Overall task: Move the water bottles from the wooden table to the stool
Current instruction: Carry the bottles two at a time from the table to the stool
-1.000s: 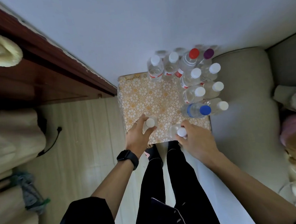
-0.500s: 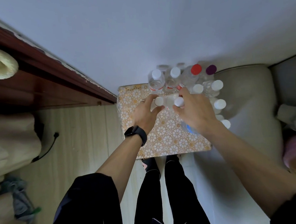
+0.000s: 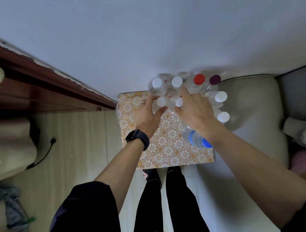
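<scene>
The stool (image 3: 167, 151) has a square top with a gold and white flower pattern. Several clear water bottles stand clustered along its back and right side, most with white caps, one with a red cap (image 3: 199, 79) and one with a purple cap (image 3: 215, 79). A blue-capped bottle (image 3: 195, 140) lies on its side at the right. My left hand (image 3: 146, 116) grips a white-capped bottle (image 3: 160, 102) upright against the back cluster. Beside it, my right hand (image 3: 195, 111) grips a second white-capped bottle (image 3: 179, 102).
A dark red wooden piece of furniture (image 3: 37, 82) runs along the left wall. A beige cushion (image 3: 253, 108) presses against the stool's right side. A black cable (image 3: 48, 152) lies on the light wood floor at the left. My legs stand just in front of the stool.
Both hands carried their bottles from the stool's front edge to the back, up against the cluster of standing bottles.
</scene>
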`<state>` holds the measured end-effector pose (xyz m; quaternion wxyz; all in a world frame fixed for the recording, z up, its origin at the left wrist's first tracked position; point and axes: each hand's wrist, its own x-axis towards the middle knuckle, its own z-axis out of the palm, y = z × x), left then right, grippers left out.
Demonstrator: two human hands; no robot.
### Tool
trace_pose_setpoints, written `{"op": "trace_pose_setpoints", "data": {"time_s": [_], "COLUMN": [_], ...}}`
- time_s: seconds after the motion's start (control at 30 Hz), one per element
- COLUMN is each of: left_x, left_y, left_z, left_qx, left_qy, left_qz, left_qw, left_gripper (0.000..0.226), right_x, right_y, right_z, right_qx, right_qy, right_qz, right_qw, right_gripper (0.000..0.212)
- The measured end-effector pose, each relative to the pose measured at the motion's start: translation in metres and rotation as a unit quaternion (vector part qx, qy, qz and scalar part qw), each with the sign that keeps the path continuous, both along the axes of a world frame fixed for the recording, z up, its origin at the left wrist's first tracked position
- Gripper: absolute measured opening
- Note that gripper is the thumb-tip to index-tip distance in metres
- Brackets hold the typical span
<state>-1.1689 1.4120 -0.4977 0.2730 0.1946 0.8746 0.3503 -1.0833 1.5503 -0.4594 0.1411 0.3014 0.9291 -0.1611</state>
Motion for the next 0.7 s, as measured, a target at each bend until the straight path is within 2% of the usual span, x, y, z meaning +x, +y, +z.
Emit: {"op": "trace_pose_setpoints", "data": {"time_s": [0.2,0.37,0.5,0.7], "left_x": [-0.002,-0.004,0.002,0.024], "left_y": [-0.002,-0.015,-0.04,-0.077], "left_z": [0.006,0.033,0.081,0.162], "left_qx": [-0.017,-0.063,-0.11,-0.093], "left_qy": [-0.04,-0.067,-0.058,-0.028], "left_qz": [-0.019,-0.082,-0.091,-0.119], "left_qw": [0.999,0.992,0.988,0.988], "left_gripper": [0.043,0.063,0.057,0.046], "right_x": [0.006,0.016,0.034,0.072], "right_y": [-0.005,-0.013,-0.029,-0.069], "right_z": [0.003,0.028,0.073,0.156], "right_qx": [-0.009,-0.036,-0.069,-0.126], "right_qy": [0.008,-0.003,0.003,0.05], "right_qz": [-0.006,-0.03,-0.056,-0.083], "right_qw": [1.0,0.999,0.996,0.987], "right_gripper": [0.051,0.049,0.046,0.037]}}
